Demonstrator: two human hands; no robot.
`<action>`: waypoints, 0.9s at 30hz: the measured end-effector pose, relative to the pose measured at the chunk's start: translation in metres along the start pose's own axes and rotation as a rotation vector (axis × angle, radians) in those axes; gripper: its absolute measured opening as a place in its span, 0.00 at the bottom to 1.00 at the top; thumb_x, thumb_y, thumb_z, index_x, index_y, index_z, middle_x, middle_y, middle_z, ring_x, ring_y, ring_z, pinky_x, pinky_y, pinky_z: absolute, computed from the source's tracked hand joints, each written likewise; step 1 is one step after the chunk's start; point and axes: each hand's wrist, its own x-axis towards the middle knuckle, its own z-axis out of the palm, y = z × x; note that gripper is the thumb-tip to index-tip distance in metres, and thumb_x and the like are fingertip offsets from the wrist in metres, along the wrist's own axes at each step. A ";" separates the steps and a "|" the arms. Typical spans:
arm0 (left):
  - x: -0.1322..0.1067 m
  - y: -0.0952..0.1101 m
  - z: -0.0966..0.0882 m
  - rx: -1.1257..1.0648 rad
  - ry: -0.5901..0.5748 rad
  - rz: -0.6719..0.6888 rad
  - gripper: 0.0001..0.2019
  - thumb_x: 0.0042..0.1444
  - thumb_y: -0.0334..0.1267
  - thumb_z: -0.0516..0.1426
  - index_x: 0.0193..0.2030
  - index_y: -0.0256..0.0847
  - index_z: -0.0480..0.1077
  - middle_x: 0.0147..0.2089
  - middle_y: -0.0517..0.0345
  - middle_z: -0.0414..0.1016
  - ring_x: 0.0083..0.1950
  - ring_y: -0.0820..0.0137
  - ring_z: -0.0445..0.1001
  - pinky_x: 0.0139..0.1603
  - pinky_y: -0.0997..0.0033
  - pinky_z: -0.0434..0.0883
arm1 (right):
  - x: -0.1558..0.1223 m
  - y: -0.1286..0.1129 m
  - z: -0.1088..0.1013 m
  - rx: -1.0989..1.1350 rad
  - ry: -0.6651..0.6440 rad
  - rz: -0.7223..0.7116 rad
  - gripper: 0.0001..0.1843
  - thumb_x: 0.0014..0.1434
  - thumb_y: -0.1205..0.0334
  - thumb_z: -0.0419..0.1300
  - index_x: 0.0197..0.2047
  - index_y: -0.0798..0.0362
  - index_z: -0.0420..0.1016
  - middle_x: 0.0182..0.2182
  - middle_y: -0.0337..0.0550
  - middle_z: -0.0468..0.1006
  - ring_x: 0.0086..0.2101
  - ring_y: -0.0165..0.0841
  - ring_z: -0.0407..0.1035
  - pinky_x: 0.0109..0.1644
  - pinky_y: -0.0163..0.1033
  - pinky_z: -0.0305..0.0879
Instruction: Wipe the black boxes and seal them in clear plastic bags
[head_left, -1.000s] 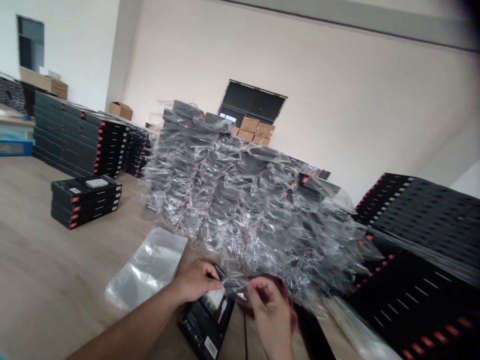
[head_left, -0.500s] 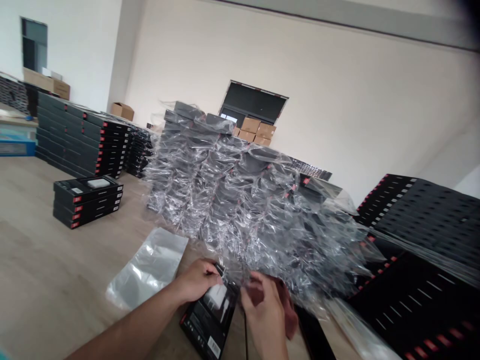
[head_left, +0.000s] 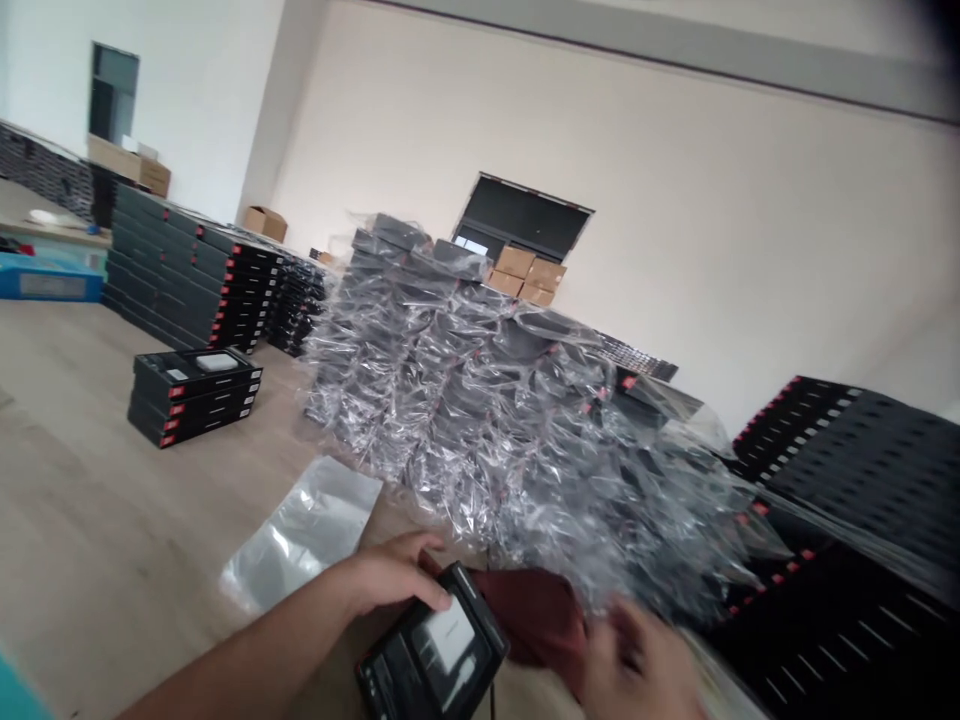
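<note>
My left hand [head_left: 394, 578] grips the upper left edge of a black printed box [head_left: 439, 650], thumb on its face. The box is tilted and shows a picture of a white device and a label-like print. To the right, my right hand [head_left: 641, 660] is smeared by motion, so its fingers are unclear. It is beside the right end of a dark red cloth [head_left: 529, 605], and I cannot tell whether it touches it. Flat clear plastic bags [head_left: 307, 530] lie left of my left hand.
A high pile of plastic-wrapped boxes [head_left: 480, 400] spans the table behind my hands. A short stack of black boxes [head_left: 195, 395] stands at left, with a larger stack [head_left: 172, 280] behind it. More black boxes [head_left: 840, 620] fill the right side.
My right hand has moved right, away from the black box and past the red cloth. The box has been turned and raised somewhat in my left hand. The cloth is more exposed.
</note>
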 end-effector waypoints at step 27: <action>-0.009 0.005 0.016 0.311 0.078 0.234 0.29 0.39 0.37 0.65 0.50 0.41 0.64 0.41 0.59 0.74 0.28 0.74 0.70 0.30 0.75 0.63 | -0.035 -0.051 0.047 0.278 -0.524 -0.074 0.14 0.62 0.55 0.55 0.36 0.51 0.80 0.32 0.44 0.79 0.33 0.35 0.74 0.39 0.36 0.71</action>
